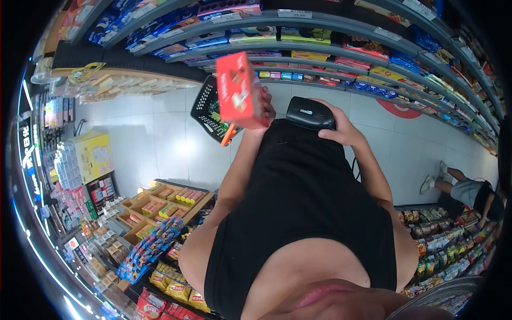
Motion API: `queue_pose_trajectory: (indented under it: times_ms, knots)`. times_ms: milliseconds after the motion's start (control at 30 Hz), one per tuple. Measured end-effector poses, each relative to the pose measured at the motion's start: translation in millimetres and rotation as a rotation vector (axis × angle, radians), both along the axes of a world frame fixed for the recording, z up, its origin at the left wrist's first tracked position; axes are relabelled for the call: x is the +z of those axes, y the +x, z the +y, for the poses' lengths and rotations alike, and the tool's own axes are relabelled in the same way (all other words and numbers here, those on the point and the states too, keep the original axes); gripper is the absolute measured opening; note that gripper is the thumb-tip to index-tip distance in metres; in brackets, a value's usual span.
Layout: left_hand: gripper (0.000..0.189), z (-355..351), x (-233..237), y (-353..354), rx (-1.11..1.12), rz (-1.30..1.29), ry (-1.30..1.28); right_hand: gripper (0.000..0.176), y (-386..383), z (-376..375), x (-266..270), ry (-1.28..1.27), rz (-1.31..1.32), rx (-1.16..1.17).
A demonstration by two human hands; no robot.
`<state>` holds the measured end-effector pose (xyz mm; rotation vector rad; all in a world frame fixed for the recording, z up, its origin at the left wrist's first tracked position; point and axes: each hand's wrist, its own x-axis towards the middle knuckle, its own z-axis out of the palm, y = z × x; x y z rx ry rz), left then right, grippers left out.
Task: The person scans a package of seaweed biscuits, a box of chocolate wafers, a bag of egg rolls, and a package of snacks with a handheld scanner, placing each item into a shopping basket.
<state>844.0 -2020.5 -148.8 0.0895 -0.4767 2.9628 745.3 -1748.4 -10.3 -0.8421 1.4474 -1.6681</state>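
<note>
1. Closed around a red box [241, 90], the left hand [265, 111] holds it raised in front of the chest. The box is tilted, with its printed face turned toward the camera.
2. Gripping from the right side, the right hand [341, 129] is wrapped on a black handheld device [310, 113], held level just beside the box and at about the same height.
3. Both arms come up from a black sleeveless top [304, 202] that fills the middle of the view.
4. Below the hands lies a floor of pale square tiles [160, 138], with a red mark [399, 109] on it near the far shelves.
5. A black shopping basket [209, 109] with an orange handle sits on the tiles, partly hidden behind the red box.
6. Long shelves [320, 32] of packaged goods, with price strips on their edges, curve across the top of the view and down the right side.
7. At lower left, wooden display trays [160, 205] hold small packets. Blue-wrapped items and yellow bags are racked below them.
8. A yellow carton [92, 154] stands on the floor at the left, near racks of small goods.
9. At the right, another person [464, 191] in grey shorts and white shoes is low on the floor beside a rack of snacks.
</note>
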Motion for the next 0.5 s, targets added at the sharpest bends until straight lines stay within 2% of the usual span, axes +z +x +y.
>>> queue_pose_trajectory:
  times_ms: [133,400,500]
  knots:
    - [0.057,7.0,9.8,-12.5,-0.063,0.193,0.013,0.095,3.6,-12.5,17.7,0.046,-0.018,0.061]
    - [0.056,8.9,20.9,0.3,-0.152,0.151,-0.067,0.092,10.5,-27.0,18.8,0.015,0.005,0.164]
    - [0.056,9.1,22.5,2.6,-0.168,0.138,-0.091,0.085,10.1,-27.9,18.4,-0.037,0.043,0.189]
